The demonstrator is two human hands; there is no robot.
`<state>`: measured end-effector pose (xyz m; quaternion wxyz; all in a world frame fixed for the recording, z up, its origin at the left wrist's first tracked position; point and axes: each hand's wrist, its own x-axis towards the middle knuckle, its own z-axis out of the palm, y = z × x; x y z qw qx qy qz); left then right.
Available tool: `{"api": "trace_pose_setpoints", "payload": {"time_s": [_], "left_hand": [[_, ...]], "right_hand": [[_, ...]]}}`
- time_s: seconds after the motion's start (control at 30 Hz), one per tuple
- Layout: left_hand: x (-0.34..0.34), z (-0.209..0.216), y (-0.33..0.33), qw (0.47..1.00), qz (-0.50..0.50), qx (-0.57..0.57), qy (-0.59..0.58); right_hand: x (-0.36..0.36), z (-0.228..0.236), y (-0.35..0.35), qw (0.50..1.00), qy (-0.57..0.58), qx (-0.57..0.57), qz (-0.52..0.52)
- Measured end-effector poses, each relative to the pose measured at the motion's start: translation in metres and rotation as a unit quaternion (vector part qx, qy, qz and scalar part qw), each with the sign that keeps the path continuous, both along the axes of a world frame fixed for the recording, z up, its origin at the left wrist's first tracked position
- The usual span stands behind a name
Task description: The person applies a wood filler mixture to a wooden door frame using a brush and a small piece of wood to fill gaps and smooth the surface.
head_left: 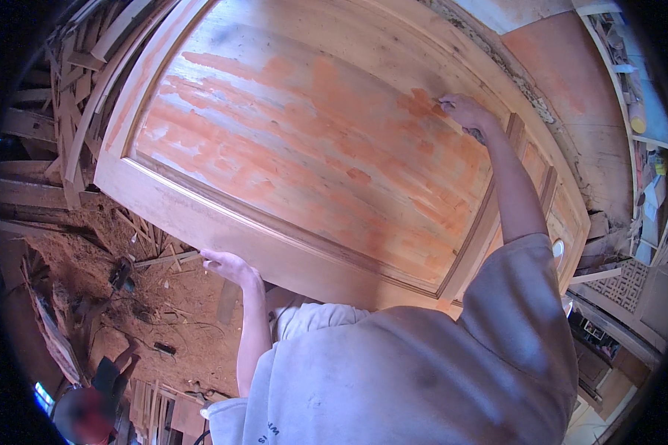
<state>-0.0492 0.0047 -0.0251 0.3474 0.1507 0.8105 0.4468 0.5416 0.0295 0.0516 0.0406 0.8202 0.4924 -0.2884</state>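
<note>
A large wooden door (230, 230) with moulded frames lies across the view before me. Its big panel (237, 44) is streaked with uneven orange filler (289, 148), smeared in broad strokes. Toward the panel's far right, my right hand (469, 117) is closed on a small scraper, mostly hidden by the fingers; a darker orange patch (423, 102) lies right beside it. My left hand (231, 267) rests against the door's near edge, left of my body, with fingers stretched out and nothing seen in it.
Scrap wood strips (82, 81) are heaped at the far left. Sawdust (178, 326) covers the floor below the door. Another person (89, 415) is at the lower left. Shelving (646, 133) with assorted items stands at the right, above a carved lattice panel (631, 285).
</note>
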Motion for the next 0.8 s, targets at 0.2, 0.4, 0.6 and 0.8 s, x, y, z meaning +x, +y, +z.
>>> {"api": "trace_pose_setpoints", "payload": {"time_s": [0.2,0.4,0.6,0.8], "left_hand": [[-0.002,0.000,-0.005,0.998,0.021,0.038,-0.035],[-0.003,-0.005,-0.002,0.999,-0.006,-0.007,0.032],[0.012,0.005,0.005,1.000,0.017,-0.005,0.004],[0.007,0.015,0.001,1.000,0.022,0.001,-0.021]], "right_hand": [[-0.032,0.027,-0.015,0.985,0.038,-0.167,-0.003],[-0.012,0.012,-0.073,0.992,-0.002,0.085,-0.097],[-0.019,-0.058,-0.083,0.960,-0.096,0.244,-0.097],[-0.068,-0.045,-0.075,0.971,-0.104,0.138,-0.163]]}}
